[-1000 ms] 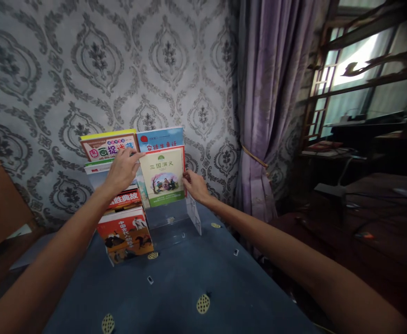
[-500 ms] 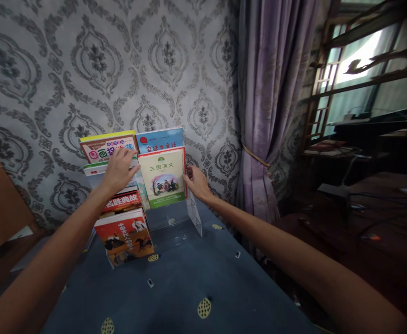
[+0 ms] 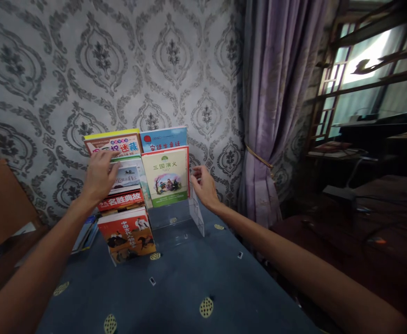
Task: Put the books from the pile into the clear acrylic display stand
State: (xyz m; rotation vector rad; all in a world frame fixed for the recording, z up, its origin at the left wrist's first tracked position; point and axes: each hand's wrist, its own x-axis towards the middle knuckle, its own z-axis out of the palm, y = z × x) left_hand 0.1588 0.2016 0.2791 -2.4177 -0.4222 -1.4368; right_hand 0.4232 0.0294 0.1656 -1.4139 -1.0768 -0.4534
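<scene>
Head view: hands [image 3: 100, 176] [image 3: 205, 188] curved, released; rectangular cream-green book [image 3: 168, 178] in clear plastic rack [image 3: 197, 217]

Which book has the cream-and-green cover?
The 三国演义 book at right, in front of the blue book; no other visible cover matches.

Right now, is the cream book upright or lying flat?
Upright: the cream book stands in the clear rack, cover out, title on top.

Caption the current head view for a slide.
Bare left hand by colourful rectangular books, right hand beside a cream rectangular book, at a clear plastic rack.
</scene>
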